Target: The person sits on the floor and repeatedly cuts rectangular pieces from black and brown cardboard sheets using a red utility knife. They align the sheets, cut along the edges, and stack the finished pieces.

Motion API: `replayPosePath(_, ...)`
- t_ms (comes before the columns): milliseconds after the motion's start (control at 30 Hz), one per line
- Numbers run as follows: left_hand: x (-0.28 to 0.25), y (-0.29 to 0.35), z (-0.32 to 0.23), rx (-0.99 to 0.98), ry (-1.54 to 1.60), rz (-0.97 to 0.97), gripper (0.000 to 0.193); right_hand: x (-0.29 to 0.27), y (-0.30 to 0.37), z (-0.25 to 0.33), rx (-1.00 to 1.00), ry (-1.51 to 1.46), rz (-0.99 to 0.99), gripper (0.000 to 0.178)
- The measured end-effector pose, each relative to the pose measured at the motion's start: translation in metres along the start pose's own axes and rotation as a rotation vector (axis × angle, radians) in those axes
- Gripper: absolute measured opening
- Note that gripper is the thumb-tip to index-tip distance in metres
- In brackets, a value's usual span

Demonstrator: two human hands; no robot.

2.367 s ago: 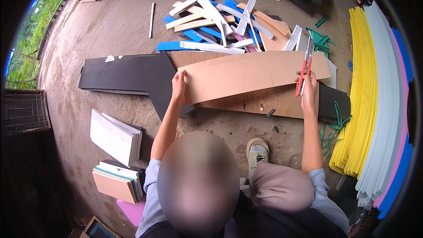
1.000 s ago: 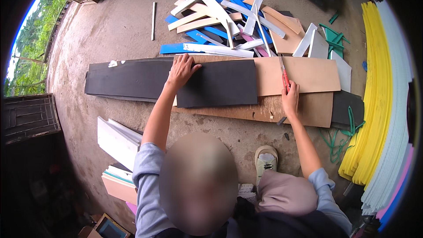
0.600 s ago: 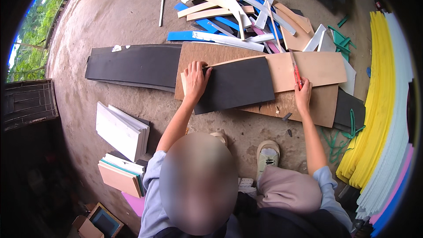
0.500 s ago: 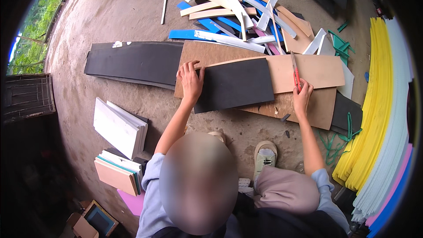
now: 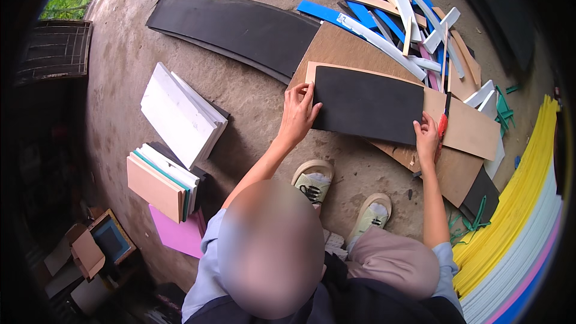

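A black foam sheet (image 5: 367,105) lies over a longer tan sheet (image 5: 471,129), both on a brown wooden board (image 5: 333,48). My left hand (image 5: 297,114) grips the black sheet's left edge between thumb and fingers. At the opposite end, my right hand (image 5: 426,137) pinches the right edge with its fingertips. A red utility knife (image 5: 443,126) is right beside that hand, blade pointing away from me; whether the palm still touches it, I cannot tell.
Coloured offcut strips (image 5: 402,12) are heaped beyond the board. Long black sheets (image 5: 234,24) extend to the left. White blocks (image 5: 180,114) and tan, green and white sheets (image 5: 159,183) stand near my left. Yellow sheets (image 5: 510,204) are stacked at right, by green straps (image 5: 477,222).
My right hand has gone from gripping the knife to the black sheet's right edge. My left hand has shifted onto its left edge. The whole view has turned.
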State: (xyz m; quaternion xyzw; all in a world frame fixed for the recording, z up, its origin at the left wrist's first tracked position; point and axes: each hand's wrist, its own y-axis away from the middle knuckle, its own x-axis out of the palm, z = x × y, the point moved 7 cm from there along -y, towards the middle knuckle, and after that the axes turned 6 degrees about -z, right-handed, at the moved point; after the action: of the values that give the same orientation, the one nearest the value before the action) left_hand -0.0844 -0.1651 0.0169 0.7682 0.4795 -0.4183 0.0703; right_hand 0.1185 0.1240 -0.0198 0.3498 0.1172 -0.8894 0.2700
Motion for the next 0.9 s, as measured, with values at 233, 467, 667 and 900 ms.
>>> replayPosePath(233, 0.012, -0.022, 0.036, -0.161, 0.28, 0.059, 0.046, 0.012, -0.023, -0.001, 0.025, -0.04, 0.039, 0.039)
replayPosePath(467, 0.011, -0.021, 0.053, -0.366, 0.369, 0.169, 0.045, 0.019, -0.032, -0.009, 0.065, -0.03, 0.091, 0.042)
replayPosePath(667, 0.003, -0.016, 0.052, -0.287, 0.301, 0.118, 0.04, 0.023, -0.034, -0.007, 0.096, -0.128, 0.16, 0.042)
replayPosePath(900, -0.001, -0.015, 0.051, -0.223, 0.315, 0.139, 0.043, 0.024, -0.031, 0.004, 0.117, -0.145, 0.187, 0.041)
